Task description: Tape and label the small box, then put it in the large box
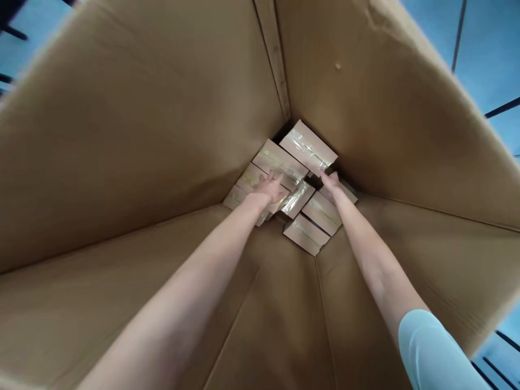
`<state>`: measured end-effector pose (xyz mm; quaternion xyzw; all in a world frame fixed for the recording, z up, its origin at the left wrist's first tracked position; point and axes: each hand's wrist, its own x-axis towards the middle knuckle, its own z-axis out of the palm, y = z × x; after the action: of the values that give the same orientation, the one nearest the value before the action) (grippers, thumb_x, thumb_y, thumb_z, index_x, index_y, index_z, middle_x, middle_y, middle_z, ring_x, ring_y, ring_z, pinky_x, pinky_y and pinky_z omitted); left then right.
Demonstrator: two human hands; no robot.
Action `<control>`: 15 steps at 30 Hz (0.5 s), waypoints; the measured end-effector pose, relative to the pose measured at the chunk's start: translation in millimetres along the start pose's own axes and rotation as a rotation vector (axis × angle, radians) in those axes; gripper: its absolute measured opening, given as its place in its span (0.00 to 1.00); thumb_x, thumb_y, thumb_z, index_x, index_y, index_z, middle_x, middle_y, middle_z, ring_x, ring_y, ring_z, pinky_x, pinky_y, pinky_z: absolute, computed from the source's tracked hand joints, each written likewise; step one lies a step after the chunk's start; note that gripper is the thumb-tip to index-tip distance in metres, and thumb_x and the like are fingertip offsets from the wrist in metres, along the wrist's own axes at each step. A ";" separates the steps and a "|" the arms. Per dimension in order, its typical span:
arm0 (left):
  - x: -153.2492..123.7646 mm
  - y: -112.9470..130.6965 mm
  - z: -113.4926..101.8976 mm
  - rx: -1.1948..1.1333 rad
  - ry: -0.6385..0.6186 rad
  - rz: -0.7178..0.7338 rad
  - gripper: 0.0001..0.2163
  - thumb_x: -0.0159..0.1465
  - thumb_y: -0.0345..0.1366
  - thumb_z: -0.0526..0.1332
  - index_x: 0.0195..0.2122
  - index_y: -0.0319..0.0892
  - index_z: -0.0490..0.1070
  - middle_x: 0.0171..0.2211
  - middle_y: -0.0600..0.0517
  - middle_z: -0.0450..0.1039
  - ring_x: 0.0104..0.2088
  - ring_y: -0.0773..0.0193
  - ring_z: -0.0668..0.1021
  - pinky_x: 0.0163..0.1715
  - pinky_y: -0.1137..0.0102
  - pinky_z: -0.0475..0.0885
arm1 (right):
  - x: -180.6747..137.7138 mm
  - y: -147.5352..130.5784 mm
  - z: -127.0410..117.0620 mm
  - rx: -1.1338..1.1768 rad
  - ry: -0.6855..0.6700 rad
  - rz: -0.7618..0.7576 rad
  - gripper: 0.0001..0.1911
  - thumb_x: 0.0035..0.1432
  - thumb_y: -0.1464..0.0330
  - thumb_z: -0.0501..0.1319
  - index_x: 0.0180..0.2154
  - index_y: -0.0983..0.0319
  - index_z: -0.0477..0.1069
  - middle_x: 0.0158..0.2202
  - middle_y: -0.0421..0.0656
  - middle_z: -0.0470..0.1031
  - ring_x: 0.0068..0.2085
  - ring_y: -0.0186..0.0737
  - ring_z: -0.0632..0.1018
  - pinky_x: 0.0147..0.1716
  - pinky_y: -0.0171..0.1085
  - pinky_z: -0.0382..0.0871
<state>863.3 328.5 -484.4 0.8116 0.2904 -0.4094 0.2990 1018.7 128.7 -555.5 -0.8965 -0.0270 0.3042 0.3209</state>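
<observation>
Both my arms reach down into a deep cardboard carton [170, 124] with several small taped cardboard boxes at its bottom. My left hand [270, 188], fingers spread, lies over the boxes on the left, nearest a taped box [280, 160]. Beside the near corner of the upper taped box [309, 143] is my right hand [331, 181], its visible fingers apart. Whether its fingertips touch that box I cannot tell. Between the hands sits another shiny taped box [298, 199]. Lower right, a box [306, 234] lies against the carton wall.
Tall carton walls surround my arms, with the right wall [385, 97] rising close by. A dark gap shows between the boxes and the far corner. Outside the rim is a bluish floor [483, 49] with dark lines.
</observation>
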 end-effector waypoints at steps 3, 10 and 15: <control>33.1 3.9 43.4 -0.049 -0.030 -0.096 0.53 0.62 0.48 0.74 0.82 0.60 0.43 0.83 0.46 0.25 0.79 0.19 0.45 0.70 0.30 0.60 | 32.5 -6.3 31.2 -0.083 -0.017 0.196 0.61 0.65 0.40 0.63 0.76 0.79 0.45 0.59 0.70 0.76 0.64 0.67 0.78 0.67 0.61 0.69; 55.9 -19.4 107.1 -0.030 0.110 0.022 0.53 0.67 0.49 0.70 0.83 0.47 0.36 0.82 0.38 0.19 0.78 0.17 0.38 0.70 0.23 0.49 | 88.2 -8.0 100.1 -0.172 -0.011 0.105 0.57 0.73 0.48 0.58 0.79 0.66 0.22 0.71 0.72 0.53 0.69 0.75 0.72 0.64 0.74 0.67; 49.2 -13.2 112.1 -0.058 0.133 0.001 0.50 0.68 0.48 0.68 0.83 0.45 0.38 0.82 0.38 0.17 0.77 0.11 0.37 0.69 0.23 0.51 | 91.3 3.1 109.1 -0.204 -0.028 0.035 0.54 0.74 0.44 0.55 0.80 0.62 0.24 0.73 0.68 0.50 0.70 0.74 0.71 0.65 0.72 0.67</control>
<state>823.2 267.3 -583.4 0.8281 0.3209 -0.3458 0.3028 1031.2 209.6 -672.0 -0.9206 -0.0465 0.3179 0.2220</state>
